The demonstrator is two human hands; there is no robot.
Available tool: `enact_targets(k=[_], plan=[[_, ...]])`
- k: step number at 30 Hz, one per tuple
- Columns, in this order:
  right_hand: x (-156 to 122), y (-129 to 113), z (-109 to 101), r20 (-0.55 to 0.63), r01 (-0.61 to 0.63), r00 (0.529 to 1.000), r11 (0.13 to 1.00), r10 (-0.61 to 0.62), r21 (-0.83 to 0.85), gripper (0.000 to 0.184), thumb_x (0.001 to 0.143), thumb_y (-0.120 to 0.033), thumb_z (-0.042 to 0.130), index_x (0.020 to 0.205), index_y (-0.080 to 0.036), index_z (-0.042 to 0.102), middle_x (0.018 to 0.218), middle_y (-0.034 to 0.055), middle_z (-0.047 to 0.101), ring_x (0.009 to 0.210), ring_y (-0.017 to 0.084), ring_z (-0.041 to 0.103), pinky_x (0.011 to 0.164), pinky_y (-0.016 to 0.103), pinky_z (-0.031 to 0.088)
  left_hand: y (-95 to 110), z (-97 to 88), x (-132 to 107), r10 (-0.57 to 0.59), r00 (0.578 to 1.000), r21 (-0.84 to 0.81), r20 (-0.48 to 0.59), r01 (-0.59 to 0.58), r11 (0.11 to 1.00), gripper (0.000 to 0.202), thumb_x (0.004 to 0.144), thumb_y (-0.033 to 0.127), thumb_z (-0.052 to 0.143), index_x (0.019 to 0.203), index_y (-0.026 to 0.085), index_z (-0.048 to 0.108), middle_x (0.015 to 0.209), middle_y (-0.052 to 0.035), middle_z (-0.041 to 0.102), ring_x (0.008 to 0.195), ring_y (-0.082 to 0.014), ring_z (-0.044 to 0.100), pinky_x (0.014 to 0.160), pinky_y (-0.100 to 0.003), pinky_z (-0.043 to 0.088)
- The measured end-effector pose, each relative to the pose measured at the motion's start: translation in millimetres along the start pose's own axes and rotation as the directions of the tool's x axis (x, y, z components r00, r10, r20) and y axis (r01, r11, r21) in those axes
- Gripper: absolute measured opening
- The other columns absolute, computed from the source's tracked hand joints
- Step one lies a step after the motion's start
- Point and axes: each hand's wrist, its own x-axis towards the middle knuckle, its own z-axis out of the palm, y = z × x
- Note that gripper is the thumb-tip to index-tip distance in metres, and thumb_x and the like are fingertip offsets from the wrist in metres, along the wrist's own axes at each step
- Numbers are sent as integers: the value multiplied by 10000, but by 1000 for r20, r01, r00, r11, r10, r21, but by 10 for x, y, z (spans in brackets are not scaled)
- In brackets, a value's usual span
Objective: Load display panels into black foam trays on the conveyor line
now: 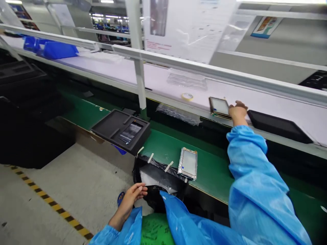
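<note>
My right hand [238, 110] reaches out to the white shelf, at the right edge of a small stack of framed screen panels [220, 106]. Its fingers are partly bent and apart, and the fingertips on the stack's side are hard to see. My left hand [133, 196] hovers low, in front of a black plastic bag [153, 195] taped to the bench edge. Its fingers are loosely apart with nothing between them. Between the hands, a silver-edged screen panel [188, 163] lies on the green bench [163, 141].
A black foam tray [109, 127] holds a dark phone screen [131, 132] on the bench's left. On the shelf are a tape roll [187, 96], clear plastic sheets [186, 81], a black tray [278, 126] and blue bins [60, 50]. A white post [139, 78] stands between.
</note>
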Motion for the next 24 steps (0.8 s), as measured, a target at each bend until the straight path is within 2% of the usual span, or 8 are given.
enact_targets(k=[3,6,9,12,15,19,22,24], plan=[[-882,-170,470,-61,82,993,970,-98,-229,377,959,-215,552,1285,-41,632,1365,274,611,1311,282,548,1112,499,360,157,-442,177,-11,998,31,62,9,999,544,696,581,811,1041,168,733,1002,-113,789,884,-226,736,817,-331,505],[-2216,-341,1235,76,211,976,971,-203,-116,420,944,-377,513,1260,-144,661,1384,181,620,1251,276,586,1037,460,475,379,-1027,369,-31,989,61,143,22,998,508,720,563,786,1033,169,721,986,-105,788,858,-216,735,798,-330,490],[-3403,-509,2129,277,80,958,997,-74,-10,447,891,-475,508,1164,-174,695,1340,178,645,1231,308,611,936,469,560,668,-1680,468,-46,985,90,167,31,995,508,690,557,804,994,160,713,944,-101,783,807,-204,726,762,-322,473],[-3963,-711,2867,467,-71,880,996,88,-54,437,870,-417,515,1182,-166,691,1345,188,644,1205,306,642,935,469,578,949,-2300,441,-36,992,82,121,26,996,526,661,560,822,983,157,712,929,-100,779,789,-195,716,738,-315,469],[-3878,-916,3328,558,-91,812,982,169,-165,420,874,-314,531,1230,-144,678,1343,189,652,1202,286,660,1021,454,543,1174,-2815,415,-23,999,72,38,20,997,560,654,592,811,999,161,716,952,-109,780,814,-211,721,762,-337,498],[-3302,-1087,3665,601,-14,778,962,181,-272,432,896,-230,546,1298,-110,648,1342,196,659,1237,288,648,1095,450,490,1570,-3304,631,67,995,152,-77,-55,987,599,640,628,800,1004,158,721,977,-128,783,852,-247,732,835,-388,534],[-2825,-1124,3920,617,46,772,954,155,-297,447,897,-196,572,1332,-117,635,1361,193,650,1273,294,625,1111,450,479,2105,-3531,998,245,963,262,-114,-209,942,582,699,631,765,1036,159,715,1005,-133,782,896,-265,740,910,-429,542],[-2498,-1108,4150,646,79,750,951,141,-299,468,902,-193,589,1363,-112,617,1392,202,628,1297,304,606,1121,453,470,2563,-3629,1323,399,910,353,-114,-338,872,551,753,618,732,1064,163,708,1040,-131,778,936,-271,741,954,-450,539]])
